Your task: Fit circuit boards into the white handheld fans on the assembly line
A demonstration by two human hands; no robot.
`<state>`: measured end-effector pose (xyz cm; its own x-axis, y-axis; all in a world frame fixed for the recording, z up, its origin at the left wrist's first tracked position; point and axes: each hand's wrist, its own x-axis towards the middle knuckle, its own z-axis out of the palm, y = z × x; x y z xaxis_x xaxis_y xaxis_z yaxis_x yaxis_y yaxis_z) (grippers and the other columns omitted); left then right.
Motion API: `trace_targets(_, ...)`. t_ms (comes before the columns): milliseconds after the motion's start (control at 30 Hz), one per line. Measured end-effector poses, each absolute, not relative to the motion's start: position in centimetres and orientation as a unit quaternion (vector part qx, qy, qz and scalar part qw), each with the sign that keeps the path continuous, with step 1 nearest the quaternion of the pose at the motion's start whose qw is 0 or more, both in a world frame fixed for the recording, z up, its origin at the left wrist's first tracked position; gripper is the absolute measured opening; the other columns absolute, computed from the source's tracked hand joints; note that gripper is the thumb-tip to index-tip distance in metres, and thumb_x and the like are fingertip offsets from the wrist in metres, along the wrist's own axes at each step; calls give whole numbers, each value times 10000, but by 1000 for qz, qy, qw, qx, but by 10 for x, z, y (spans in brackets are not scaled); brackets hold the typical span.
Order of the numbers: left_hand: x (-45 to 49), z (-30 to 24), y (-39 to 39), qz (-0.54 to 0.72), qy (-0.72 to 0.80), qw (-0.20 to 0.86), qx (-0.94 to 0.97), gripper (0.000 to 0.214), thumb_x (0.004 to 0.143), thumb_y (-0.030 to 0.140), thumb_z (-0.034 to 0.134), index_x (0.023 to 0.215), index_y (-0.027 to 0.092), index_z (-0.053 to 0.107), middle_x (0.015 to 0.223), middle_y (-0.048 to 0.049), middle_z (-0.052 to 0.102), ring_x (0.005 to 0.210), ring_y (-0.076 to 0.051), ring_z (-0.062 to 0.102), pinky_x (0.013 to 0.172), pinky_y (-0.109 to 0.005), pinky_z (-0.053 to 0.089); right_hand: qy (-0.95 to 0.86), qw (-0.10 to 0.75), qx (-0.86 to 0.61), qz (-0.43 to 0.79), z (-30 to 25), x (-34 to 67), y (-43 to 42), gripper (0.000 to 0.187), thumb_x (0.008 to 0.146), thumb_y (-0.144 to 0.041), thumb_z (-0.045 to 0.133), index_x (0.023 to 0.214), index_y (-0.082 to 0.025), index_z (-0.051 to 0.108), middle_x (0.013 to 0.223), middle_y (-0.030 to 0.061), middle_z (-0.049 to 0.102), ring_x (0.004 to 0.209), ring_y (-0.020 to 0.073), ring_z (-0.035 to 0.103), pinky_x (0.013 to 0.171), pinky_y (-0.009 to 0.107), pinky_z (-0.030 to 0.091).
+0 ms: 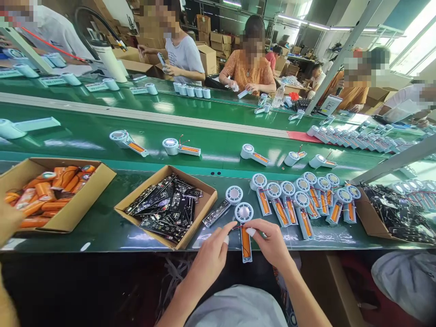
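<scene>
Right in front of me, at the table's near edge, lies a light-blue handheld fan (244,212) with a round head. Its handle is open and an orange battery (245,243) sits inside. My left hand (214,245) is closed in a pinch at the left of the handle's top, on a thin red wire (240,226). From the other side my right hand (270,238) pinches at the same wire, its fingertips over the handle's upper end. Just to the left, another fan (234,195) has a black circuit board (217,213) along its handle.
A carton of black circuit boards (204,200) stands left of my hands, and a carton of orange batteries (98,181) farther left, with another person's arm (8,218) beside it. Several fans (301,200) lie at right. Beyond runs a green conveyor (211,159) carrying more fans; co-workers sit across.
</scene>
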<state>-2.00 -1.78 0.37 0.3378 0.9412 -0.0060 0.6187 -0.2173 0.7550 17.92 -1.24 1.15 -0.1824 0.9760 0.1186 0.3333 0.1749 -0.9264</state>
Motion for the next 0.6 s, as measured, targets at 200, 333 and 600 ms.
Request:
trace_targets(200,-17,8,-26,100,545,227,801,675,826,-53,338,1317,295,644,1003,-88,654,779,-215,729,650,-280,558,-430,484,-524,553,9,166,-4,270,793,-420,765,930,-194,711,772,35,728,689,177,658,652,288,544)
trace_targets(333,-18,5,-26,221,530,308,759,578,910,60,332,1407,273,537,1076,-82,702,904,-218,723,793,-321,572,-467,493,-521,517,12,161,-9,220,820,-400,733,910,-201,766,864,52,742,791,192,670,741,305,540)
trace_targets(600,-13,4,-24,341,555,498,573,379,924,310,418,1270,188,512,1003,-84,739,599,-163,669,650,-331,579,-496,442,-513,544,14,155,-10,206,850,-372,675,893,-185,751,852,49,753,814,208,684,779,319,527)
